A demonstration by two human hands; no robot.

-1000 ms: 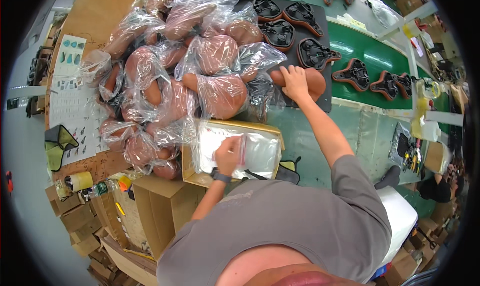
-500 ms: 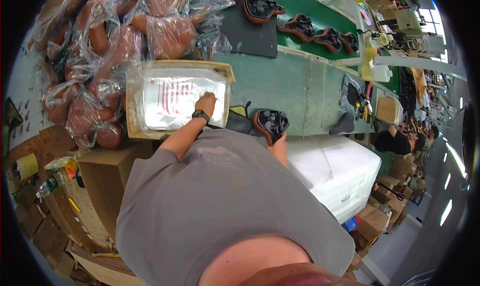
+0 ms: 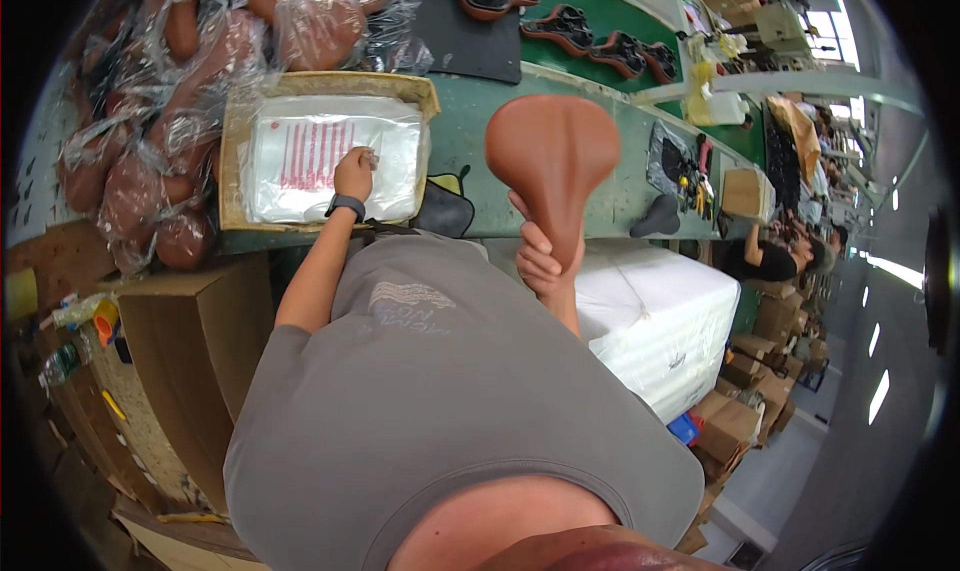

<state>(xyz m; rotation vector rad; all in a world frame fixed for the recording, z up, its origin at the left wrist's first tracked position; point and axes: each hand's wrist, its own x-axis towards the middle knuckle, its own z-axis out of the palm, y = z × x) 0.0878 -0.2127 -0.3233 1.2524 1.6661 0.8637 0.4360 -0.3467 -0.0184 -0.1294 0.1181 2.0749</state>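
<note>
Right hand holds a brown bicycle saddle up while left hand rests at the plastic bags

The right hand (image 3: pixel 540 261) grips a brown bicycle saddle (image 3: pixel 553 156) by its narrow nose, fingers wrapped around the side. The saddle is raised in front of the person's chest, its smooth top toward the camera and its wide rear end pointing away from the body.

The left hand (image 3: pixel 353 174), with a dark watch (image 3: pixel 347 207) at its wrist, is over a stack of clear plastic bags (image 3: pixel 275 193) printed with red stripes. Its fingers are curled together at the top bag; whether they pinch the film cannot be told. The bags lie flat inside an open cardboard box (image 3: pixel 232 161) on the green surface (image 3: pixel 465 121).

Left of and beyond the box, brown saddles in clear wrapping (image 3: pixel 318 41) are heaped. Bare saddles (image 3: pixel 565 28) lie upside down in a row on the far green strip, near a black mat (image 3: pixel 468 46). A dark pouch (image 3: pixel 445 211) with yellow-green trim sits just right of the box, and a large white wrapped block (image 3: pixel 660 321) stands near the right forearm.
</note>
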